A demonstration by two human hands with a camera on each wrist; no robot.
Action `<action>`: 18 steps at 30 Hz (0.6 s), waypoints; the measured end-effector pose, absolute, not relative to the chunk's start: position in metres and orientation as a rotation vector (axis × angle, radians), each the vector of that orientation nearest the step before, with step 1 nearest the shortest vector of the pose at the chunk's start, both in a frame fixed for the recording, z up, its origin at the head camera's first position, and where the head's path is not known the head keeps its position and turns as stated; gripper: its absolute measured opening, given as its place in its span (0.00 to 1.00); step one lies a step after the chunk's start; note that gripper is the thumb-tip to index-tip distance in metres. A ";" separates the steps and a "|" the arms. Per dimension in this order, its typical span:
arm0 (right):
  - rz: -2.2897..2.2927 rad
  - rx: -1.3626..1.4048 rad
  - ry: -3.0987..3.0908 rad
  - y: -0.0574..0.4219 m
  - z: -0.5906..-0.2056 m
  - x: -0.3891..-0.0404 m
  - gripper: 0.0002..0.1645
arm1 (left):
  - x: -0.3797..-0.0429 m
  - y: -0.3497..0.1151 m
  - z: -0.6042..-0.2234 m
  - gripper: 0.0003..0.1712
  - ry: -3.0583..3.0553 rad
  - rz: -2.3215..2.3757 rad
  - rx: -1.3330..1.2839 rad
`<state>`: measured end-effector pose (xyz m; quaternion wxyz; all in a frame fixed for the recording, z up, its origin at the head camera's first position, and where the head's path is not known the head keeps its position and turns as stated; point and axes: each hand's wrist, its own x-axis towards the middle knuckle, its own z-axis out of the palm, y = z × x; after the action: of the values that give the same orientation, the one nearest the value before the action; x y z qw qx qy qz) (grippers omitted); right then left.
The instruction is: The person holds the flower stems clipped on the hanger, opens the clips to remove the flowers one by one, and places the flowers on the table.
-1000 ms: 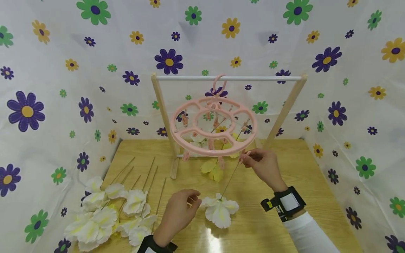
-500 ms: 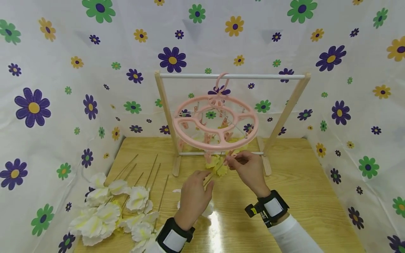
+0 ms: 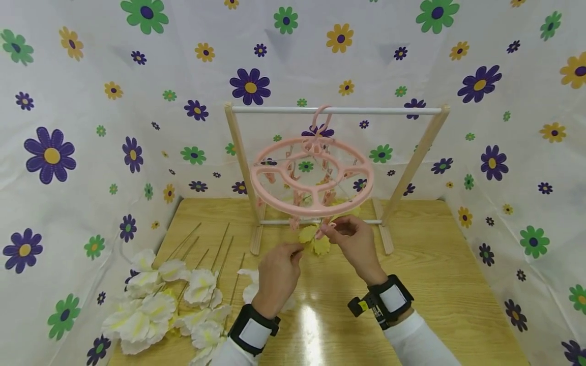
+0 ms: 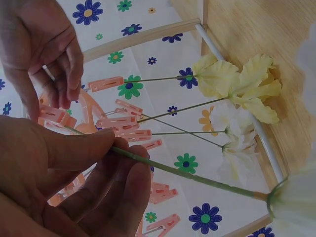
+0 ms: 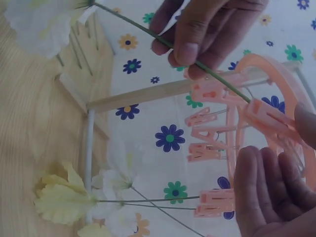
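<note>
A round pink clip hanger (image 3: 316, 208) hangs by its hook, with pink clothespins below its ring. My left hand (image 3: 278, 272) pinches the green stem (image 4: 197, 177) of a white artificial flower (image 4: 296, 207) between thumb and fingers, its bloom toward me. In the right wrist view the stem's tip is at the mouth of one pink clothespin (image 5: 269, 118). My right hand (image 3: 359, 246) holds that clothespin at the hanger's front edge, thumb on one side and fingers on the other. In the head view the left hand covers much of the bloom.
Yellow flowers (image 4: 252, 84) and white flowers (image 4: 237, 143) hang bloom-down from other clothespins. The hanger's hook sits on the white bar (image 3: 274, 110) of a wooden stand (image 3: 412, 157). Several white flowers (image 3: 142, 315) lie on the table (image 3: 439, 284) at left, stems pointing away.
My left hand has taken the white flower's stem and moved up toward the hanger. My right hand has shifted left with the clothespin, and the hanger has turned.
</note>
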<state>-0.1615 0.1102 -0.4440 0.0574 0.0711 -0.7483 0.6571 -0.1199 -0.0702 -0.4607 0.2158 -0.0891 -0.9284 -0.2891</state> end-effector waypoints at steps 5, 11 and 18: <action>2.161 0.348 -2.296 0.115 -0.443 -0.170 0.20 | -0.123 -0.076 -0.455 0.06 -2.619 -0.866 -0.269; 2.268 0.386 -2.233 0.111 -0.439 -0.174 0.17 | -0.127 -0.080 -0.453 0.07 -2.666 -0.905 -0.294; 2.262 0.307 -2.204 0.107 -0.438 -0.172 0.18 | -0.129 -0.085 -0.456 0.06 -2.676 -0.906 -0.319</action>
<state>-0.1724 0.1067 -0.4377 -0.0156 0.0966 -0.6946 0.7127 -0.1292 -0.0853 -0.4558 0.1487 -0.1110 -0.9308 -0.3151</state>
